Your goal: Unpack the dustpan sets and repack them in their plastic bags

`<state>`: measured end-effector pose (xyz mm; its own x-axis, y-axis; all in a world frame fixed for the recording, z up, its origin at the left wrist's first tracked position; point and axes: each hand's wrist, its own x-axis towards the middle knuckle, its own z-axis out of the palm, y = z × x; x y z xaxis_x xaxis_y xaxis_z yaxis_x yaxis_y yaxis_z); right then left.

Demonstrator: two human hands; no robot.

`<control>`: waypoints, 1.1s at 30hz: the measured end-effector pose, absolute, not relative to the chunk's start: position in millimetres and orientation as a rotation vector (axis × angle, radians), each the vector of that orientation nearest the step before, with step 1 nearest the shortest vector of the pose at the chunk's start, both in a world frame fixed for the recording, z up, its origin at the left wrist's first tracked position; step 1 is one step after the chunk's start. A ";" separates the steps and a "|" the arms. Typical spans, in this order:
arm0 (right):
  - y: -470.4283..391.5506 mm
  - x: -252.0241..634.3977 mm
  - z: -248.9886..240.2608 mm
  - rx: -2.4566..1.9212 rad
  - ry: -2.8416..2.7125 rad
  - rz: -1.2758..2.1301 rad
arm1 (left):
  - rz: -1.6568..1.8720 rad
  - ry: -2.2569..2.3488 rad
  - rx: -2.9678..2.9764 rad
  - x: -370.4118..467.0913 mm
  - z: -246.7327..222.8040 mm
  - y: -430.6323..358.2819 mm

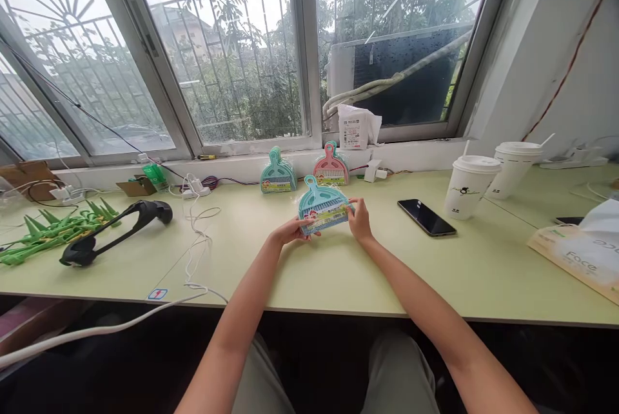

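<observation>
A blue-green dustpan-and-brush set [325,206] in clear wrapping is held upright and slightly tilted above the table. My left hand [292,231] grips its lower left corner, and my right hand [358,218] grips its right edge. Behind it, a green stack of similar sets [278,172] stands against the window ledge. To the right of that stack, a pink set [331,166] with green ones behind it also leans on the ledge.
On the right are a black phone [426,217], white lidded cups [471,187] and a tissue pack [575,256]. White cables [193,240], a black headset-like strap [116,233] and green plastic pieces [53,230] lie on the left. A small box [355,127] sits on the ledge.
</observation>
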<state>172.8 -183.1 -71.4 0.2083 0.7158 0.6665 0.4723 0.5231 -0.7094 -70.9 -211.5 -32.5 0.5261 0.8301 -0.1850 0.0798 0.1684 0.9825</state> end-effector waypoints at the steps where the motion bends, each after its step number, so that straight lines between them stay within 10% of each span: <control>1: -180.5 173.0 -73.3 -1.129 -1.399 0.334 | 0.643 0.896 1.330 -71.2 -31.8 -211.9; 8: -166.1 183.8 -81.5 -1.229 -1.271 0.850 | 0.774 1.066 1.377 -56.5 -32.1 -215.5; 18: -167.9 171.3 -79.4 -1.254 -1.256 0.612 | 1.255 1.432 1.708 -58.9 -54.5 -187.3; 33: -53.0 6.7 -74.2 -1.330 -1.801 0.188 | 0.976 2.213 1.760 -224.5 -55.5 -76.1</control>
<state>6.7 -53.0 -74.2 -0.0561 0.8369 0.5445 0.7063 0.4187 -0.5708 -224.5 -76.1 -55.5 -0.3003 0.9145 0.2710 0.8167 0.0997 0.5685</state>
